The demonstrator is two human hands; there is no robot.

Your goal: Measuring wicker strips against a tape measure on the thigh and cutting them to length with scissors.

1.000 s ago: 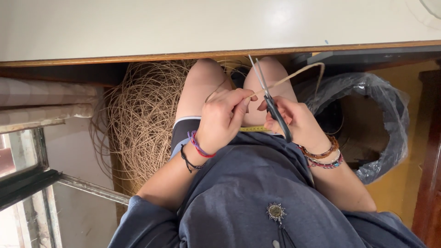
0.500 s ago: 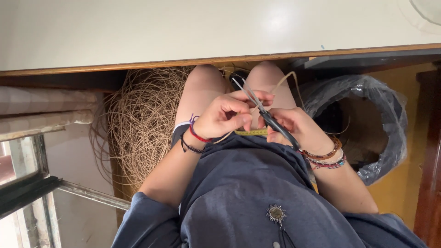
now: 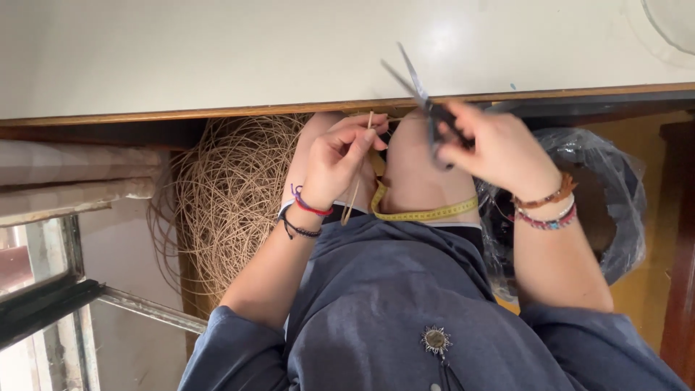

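1. From my remote seat I look down past a pale table point(image 3: 217, 51) with a wooden edge; beneath it sits a coil of cane point(image 3: 232, 195), and a bin lined with black plastic point(image 3: 615, 210) stands to the right.
2. The left hand point(image 3: 337, 156) pinches a short cane strip point(image 3: 356, 190) between thumb and fingers, upright over the lap, probably to keep the end steady and in sight.
3. The right hand point(image 3: 499, 148) is clenched through the handles of the scissors point(image 3: 420, 87), blades parted and pointing up across the table edge, apparently lifted clear of the strip.
4. A yellow tape measure point(image 3: 427, 212) lies draped over the thighs, within reach.
5. Half a second ago the scissors lay low between both hands, close to the strip; now they are raised and apart, and the hands have separated.
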